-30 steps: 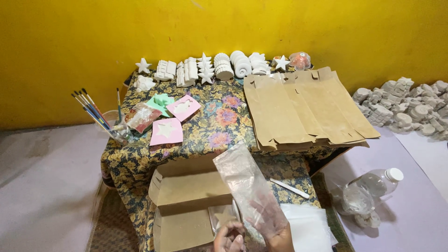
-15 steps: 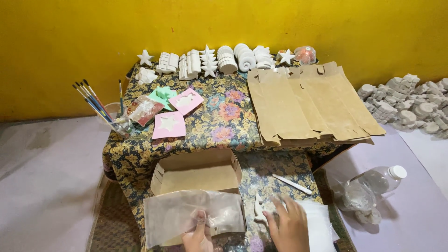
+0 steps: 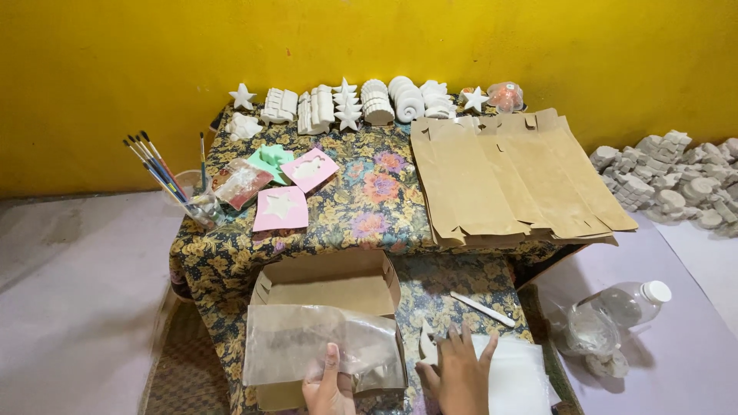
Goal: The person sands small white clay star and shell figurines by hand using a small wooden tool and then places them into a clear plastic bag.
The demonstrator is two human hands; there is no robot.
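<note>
Seen from above: a low desk (image 3: 369,207) draped in floral cloth against a yellow wall. At the near edge, left hand (image 3: 329,384) with thumb and fingers clamped on a clear plastic bag (image 3: 323,346), now laid flat across the front of an open brown cardboard box (image 3: 330,296); a second ago held upright in the air, half a second ago already lowered. Right hand (image 3: 460,374) resting fingers spread apart on a stack of white sheets (image 3: 519,373), fingertips touching a small white plaster figure (image 3: 427,343) just right of the box. Judging by that, bag set down and ready, figure next in reach. Along the far edge, a row of white plaster shapes (image 3: 361,104). Near the left edge, paintbrushes in a cup (image 3: 188,196) and pink cards (image 3: 280,207). Flattened brown boxes (image 3: 507,180) over the right edge.
</note>
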